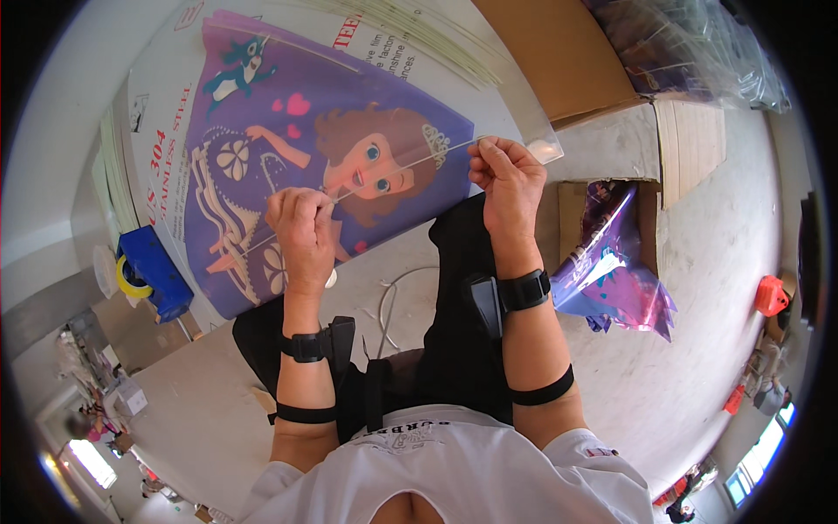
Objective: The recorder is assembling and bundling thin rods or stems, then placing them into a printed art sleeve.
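A purple kite sail (288, 96) printed with a cartoon princess, a blue animal and pink hearts lies flat on a white printed board (161, 183). Across the princess's face runs a thin pale rod (397, 170), slanting up to the right. My left hand (301, 227) has its fingers closed round the rod over the lower middle of the sail. At the sail's right corner, my right hand (509, 175) pinches the rod's other end between thumb and fingertips. The fingers of both hands partly hide the rod.
A blue tape dispenser (155, 275) with yellow tape sits at the board's left edge. Thin pale rods (428, 44) lie along the board's top. An open cardboard box (650, 227) at right holds shiny purple sails (615, 275). Another carton (559, 57) with clear plastic bags (698, 52) stands beyond.
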